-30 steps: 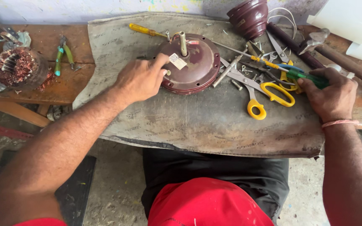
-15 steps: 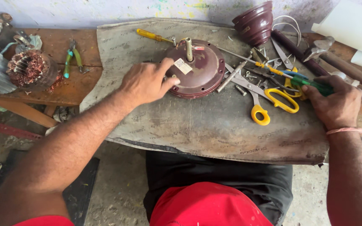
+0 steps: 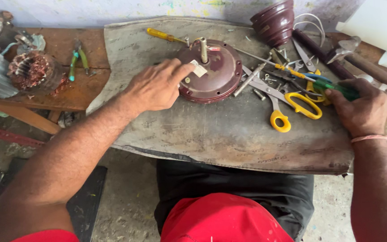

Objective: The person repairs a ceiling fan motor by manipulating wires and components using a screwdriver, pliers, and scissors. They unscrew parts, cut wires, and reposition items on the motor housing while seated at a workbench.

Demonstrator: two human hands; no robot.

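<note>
A round maroon fan motor housing [image 3: 216,71] with an upright metal shaft lies on a grey mat [image 3: 229,130]. My left hand [image 3: 155,87] rests on its left edge, fingers spread over the rim and touching a small white label. My right hand [image 3: 363,110] is closed around a green-handled screwdriver [image 3: 337,87] at the right, its tip pointing left into a pile of tools. Yellow-handled scissors [image 3: 294,110] lie just left of that hand.
A yellow-handled screwdriver [image 3: 164,36] lies behind the housing. A maroon cone cover [image 3: 276,22] stands at the back. Loose bolts and metal tools lie right of the housing. Green pliers [image 3: 78,60] and a copper-wound stator [image 3: 32,71] sit on the wooden bench at left. White blades [image 3: 381,31] lie far right.
The view has shifted slightly. My left hand stays on the housing's edge and my right hand keeps its grip on the green screwdriver among the tools.
</note>
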